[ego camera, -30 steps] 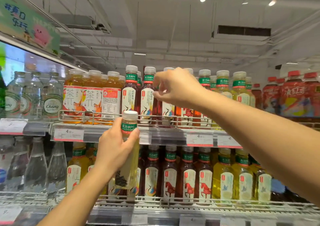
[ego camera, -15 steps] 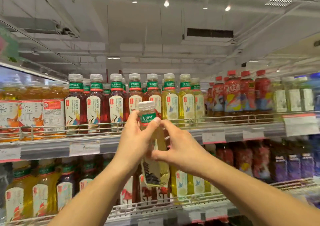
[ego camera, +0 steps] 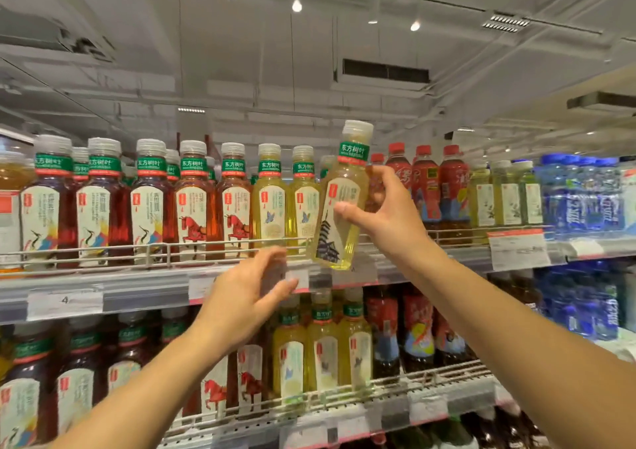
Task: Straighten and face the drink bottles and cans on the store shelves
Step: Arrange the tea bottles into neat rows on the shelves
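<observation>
Restocking step: right hand (ego camera: 385, 214) grips a pale-yellow plastic tea bottle with green neck band (ego camera: 339, 204), tilted, right of frame centre before the upper wire-railed shelf (ego camera: 103, 252); left hand (ego camera: 241, 304) loose-fingered, empty, below; next, likely lift over rail, label outward.

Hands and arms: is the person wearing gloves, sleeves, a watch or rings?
No. Both hands, the left hand and the right hand, are bare, with no gloves. No rings or watch can be seen. Both forearms are bare as far as the picture's edge, with no sleeve in view.
</observation>
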`<action>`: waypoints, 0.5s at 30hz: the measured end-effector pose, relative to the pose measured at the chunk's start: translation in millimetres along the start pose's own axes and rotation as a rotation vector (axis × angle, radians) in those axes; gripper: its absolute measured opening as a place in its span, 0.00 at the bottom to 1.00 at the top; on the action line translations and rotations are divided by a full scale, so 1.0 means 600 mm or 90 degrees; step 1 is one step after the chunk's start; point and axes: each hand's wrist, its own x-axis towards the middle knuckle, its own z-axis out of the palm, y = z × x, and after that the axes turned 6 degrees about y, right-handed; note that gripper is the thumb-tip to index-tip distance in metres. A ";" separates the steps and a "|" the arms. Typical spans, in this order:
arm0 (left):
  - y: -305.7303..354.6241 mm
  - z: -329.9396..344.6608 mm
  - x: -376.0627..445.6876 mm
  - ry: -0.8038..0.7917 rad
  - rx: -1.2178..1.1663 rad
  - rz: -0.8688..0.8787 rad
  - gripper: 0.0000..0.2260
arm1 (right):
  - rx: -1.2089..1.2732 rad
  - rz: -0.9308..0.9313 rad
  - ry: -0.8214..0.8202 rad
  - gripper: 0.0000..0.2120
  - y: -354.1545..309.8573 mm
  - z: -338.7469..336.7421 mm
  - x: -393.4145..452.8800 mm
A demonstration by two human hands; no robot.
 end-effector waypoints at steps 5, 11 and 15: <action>-0.028 0.008 -0.012 -0.018 0.050 0.043 0.25 | -0.066 -0.040 0.107 0.32 0.018 -0.003 0.057; -0.015 0.013 -0.004 -0.001 0.089 0.016 0.26 | -0.170 -0.081 0.079 0.33 0.072 0.020 0.077; -0.012 0.012 0.002 0.016 0.108 0.013 0.25 | -0.171 -0.025 -0.002 0.34 0.095 0.033 0.081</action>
